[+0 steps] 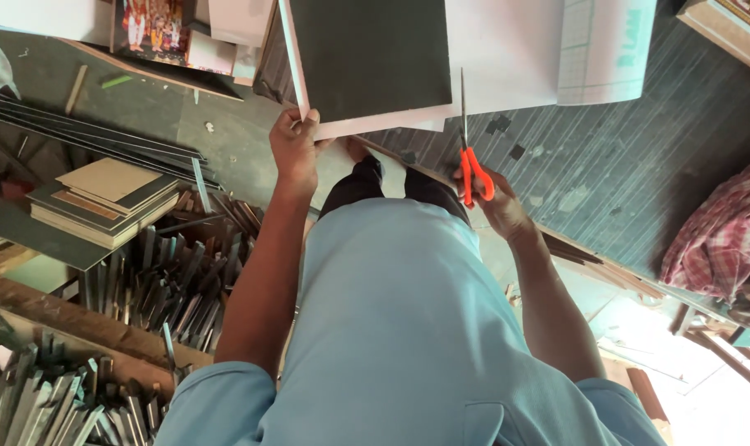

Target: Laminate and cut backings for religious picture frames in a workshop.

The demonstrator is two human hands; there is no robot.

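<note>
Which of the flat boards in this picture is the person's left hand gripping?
The dark green board with the pale edge; the left hand pinches its corner, unlike the stacked boards lying aside.

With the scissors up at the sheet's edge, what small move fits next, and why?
Probably ease the blades forward along the white sheet: the right hand holds the orange-handled scissors with blades on the sheet, while the left hand steadies the dark board.

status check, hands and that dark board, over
Left hand gripping dark board at its edge. Right hand holds orange-handled scissors, blades shut, against white sheet. Nothing blocking.
</note>
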